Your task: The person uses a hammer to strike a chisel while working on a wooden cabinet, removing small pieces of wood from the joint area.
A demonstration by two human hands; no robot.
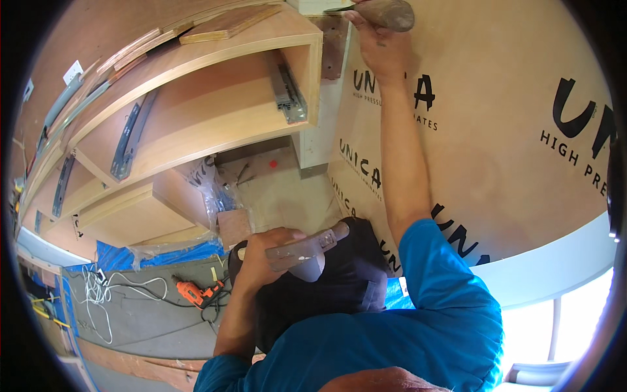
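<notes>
Plywood cabinetry filled the scene from nine to twelve o'clock: an open tan plywood drawer carcass (196, 98) with grey metal drawer slides (287, 91) screwed to its inner walls, its compartments holding nothing that showed. From one to four o'clock a large brown laminate sheet (509, 150) with black printing stood on edge, and between it and the carcass a narrow strip of dusty floor stayed open. At twelve o'clock the right hand (382, 46) was closed around a worn, rounded wooden handle (388, 13), which lay against the sheet's upper edge. Near the centre the left hand (264, 255) gripped a flat grey metal scraper (307, 247) smeared with pale adhesive, fingers wrapped over its top, above a dark-trousered knee. At seven o'clock an orange power drill (196, 293) and tangled white cable (104, 291) lay on grey flooring beside blue plastic sheeting (124, 256).
</notes>
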